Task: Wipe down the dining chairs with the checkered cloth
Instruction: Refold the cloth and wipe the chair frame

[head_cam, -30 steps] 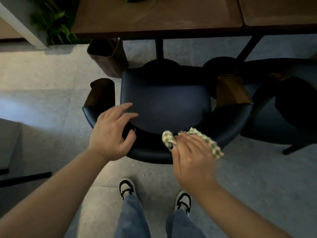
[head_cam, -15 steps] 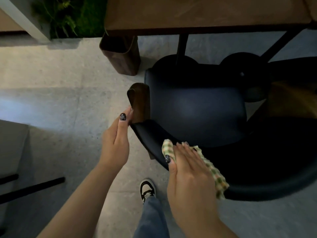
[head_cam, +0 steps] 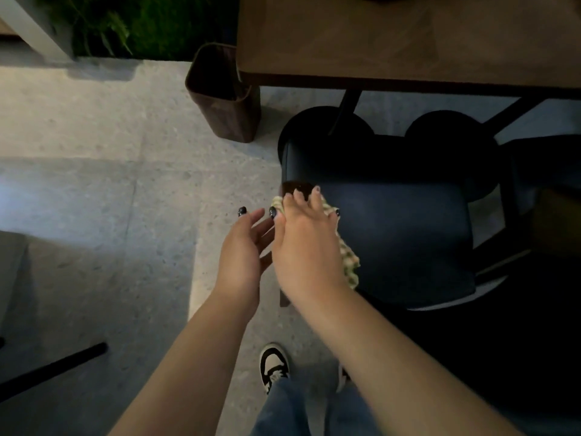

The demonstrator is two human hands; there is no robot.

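Two hands: left hand [head_cam: 242, 250], right hand [head_cam: 306, 243]. One checkered cloth [head_cam: 347, 259]. One chair [head_cam: 390, 234]. One table [head_cam: 393, 45]. One bin [head_cam: 226, 99].

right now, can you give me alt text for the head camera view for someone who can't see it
A person's right hand presses a checkered cloth flat onto the armrest of a dark blue dining chair, while the open left hand hovers just beside it. A wooden table stands beyond the chair and a brown bin sits on the grey floor.

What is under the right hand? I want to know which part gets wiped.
The checkered cloth lies under the right hand, over the chair armrest; most of the armrest is covered.
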